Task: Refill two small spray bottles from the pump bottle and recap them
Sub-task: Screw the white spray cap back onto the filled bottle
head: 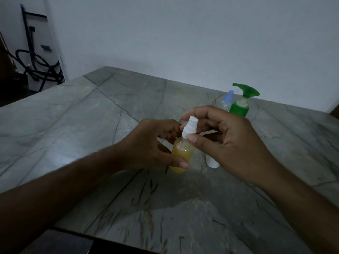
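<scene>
My left hand [154,145] grips a small clear spray bottle [181,154] filled with yellow-orange liquid, held just above the table. My right hand [225,142] pinches the white spray cap [189,128] sitting on that bottle's neck, thumb in front and fingers behind. A white overcap [212,163] lies on the table under my right palm, partly hidden. Behind my right hand stands the green pump bottle [239,108] with its green pump head. Next to it on the left is a second small clear bottle with a blue cap [228,99], mostly hidden.
The grey marble-patterned table [91,125] stretches left and toward me, with its near edge at the bottom left. A white wall runs behind it. Black hoses and a stand [34,66] sit on the floor at far left.
</scene>
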